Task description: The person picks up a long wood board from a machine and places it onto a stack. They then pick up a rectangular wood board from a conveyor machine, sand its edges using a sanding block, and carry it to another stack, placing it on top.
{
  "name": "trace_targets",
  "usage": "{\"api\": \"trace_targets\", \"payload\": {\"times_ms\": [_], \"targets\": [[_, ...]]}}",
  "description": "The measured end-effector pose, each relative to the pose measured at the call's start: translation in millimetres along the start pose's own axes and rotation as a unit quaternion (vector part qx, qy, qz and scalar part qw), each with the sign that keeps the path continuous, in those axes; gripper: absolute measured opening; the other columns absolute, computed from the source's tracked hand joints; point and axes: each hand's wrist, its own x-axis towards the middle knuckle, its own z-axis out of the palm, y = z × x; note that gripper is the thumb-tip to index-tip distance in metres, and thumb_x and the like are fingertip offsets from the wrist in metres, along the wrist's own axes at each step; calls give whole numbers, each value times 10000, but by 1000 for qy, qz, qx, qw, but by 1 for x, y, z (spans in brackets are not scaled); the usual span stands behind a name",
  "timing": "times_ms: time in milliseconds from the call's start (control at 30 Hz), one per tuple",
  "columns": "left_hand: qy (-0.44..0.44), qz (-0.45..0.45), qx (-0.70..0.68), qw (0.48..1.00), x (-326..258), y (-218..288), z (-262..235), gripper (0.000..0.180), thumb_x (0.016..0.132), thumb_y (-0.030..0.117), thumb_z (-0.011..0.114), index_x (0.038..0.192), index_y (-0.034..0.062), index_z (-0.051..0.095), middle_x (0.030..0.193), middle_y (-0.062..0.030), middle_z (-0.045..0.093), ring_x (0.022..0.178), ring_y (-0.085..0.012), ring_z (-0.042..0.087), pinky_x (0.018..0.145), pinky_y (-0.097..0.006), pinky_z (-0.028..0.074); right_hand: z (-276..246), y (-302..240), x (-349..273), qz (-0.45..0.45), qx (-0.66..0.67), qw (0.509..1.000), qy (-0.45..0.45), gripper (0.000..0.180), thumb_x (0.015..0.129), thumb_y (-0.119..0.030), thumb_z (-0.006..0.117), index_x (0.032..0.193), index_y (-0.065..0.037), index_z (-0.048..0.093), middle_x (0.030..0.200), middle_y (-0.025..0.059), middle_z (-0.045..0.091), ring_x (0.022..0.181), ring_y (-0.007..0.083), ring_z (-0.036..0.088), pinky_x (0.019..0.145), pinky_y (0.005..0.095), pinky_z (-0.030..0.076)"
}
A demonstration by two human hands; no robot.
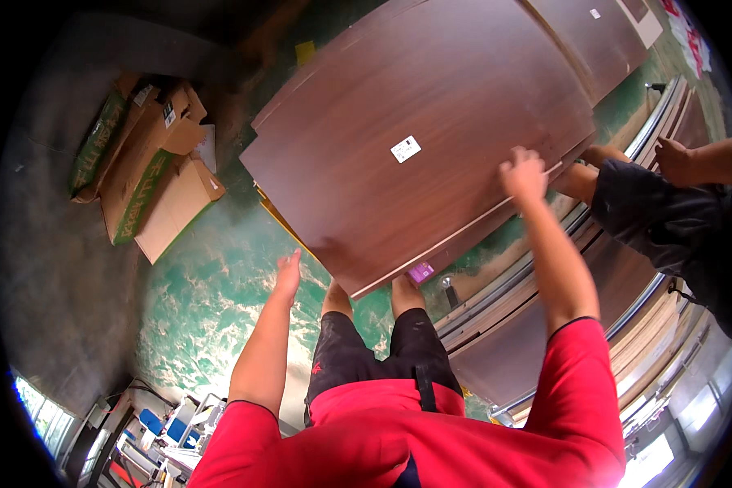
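**My 2 hands at the brown panel**

In the head view, the panel (464, 106) fills the space in front of me, flat side up, with its near edge just above my knees. It carries 1 white label (406, 149) on its face. Along its left edge a yellow strip (286, 228) shows from below.

My right grip (526, 175) lies on top of the panel, close to the near edge on the right; its fingers are spread and slightly bent, not closed around anything I can see. My left grip (287, 275) is open and empty, just beside the panel's left edge, near the yellow strip; I cannot tell whether a fingertip brushes it.

A 2nd panel (602, 49) lies past the far right end of the 1st. To my right a co-worker (651, 203) in dark clothes is near the panel's right end, 1 bent hand (675, 160) apart from it. On that side brown boards (508, 358) lie stacked. A small purple thing (420, 272) shows below the near edge. Off to the left, opened boxes (150, 175) with green bands rest on the streaked green floor (203, 301).
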Motion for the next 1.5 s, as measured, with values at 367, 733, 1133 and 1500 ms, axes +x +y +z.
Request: {"api": "trace_targets", "payload": {"times_ms": [367, 733, 1133, 1500], "targets": [[-51, -37, -234, 970, 30, 46, 49, 872, 774, 544, 616, 1337, -49, 315, 1324, -223, 381, 1179, -301, 432, 1002, -356, 351, 45, -84, -100, 4, 103, 991, -88, 613, 833, -325, 542, 1384, -114, 377, 1479, 174, 252, 1328, 329, 299, 1070, 454, 269], [-131, 41, -207, 969, 8, 76, 78, 643, 868, 450, 535, 1335, 33, 388, 1357, -167, 413, 1198, -249, 460, 1018, -388, 318, 39, -60, -100, 9, 111, 992, -64, 529, 815, -291, 525, 1265, -21, 458, 1346, 220, 416, 1212, 340, 430, 1002, 435, 365], [-210, 173, 121, 955, -18, -50, -33, 444, 842, 314, 592, 1141, -10, 547, 924, -116, 663, 805, -204, 628, 736, -321, 491, 19, -20, -450, 210, 298, 875, -318, 479, 766, -342, 556, 1121, -22, 593, 1127, 231, 590, 1077, 358, 551, 931, 420, 430], [-218, 242, 272, 905, -14, -30, -160, 286, 808, 247, 586, 893, -26, 601, 729, -123, 629, 667, -215, 613, 625, -350, 506, 134, -195, -864, 417, 414, 752, -300, 431, 791, -359, 554, 1032, -8, 626, 1048, 239, 621, 997, 359, 593, 838, 408, 471]]}}
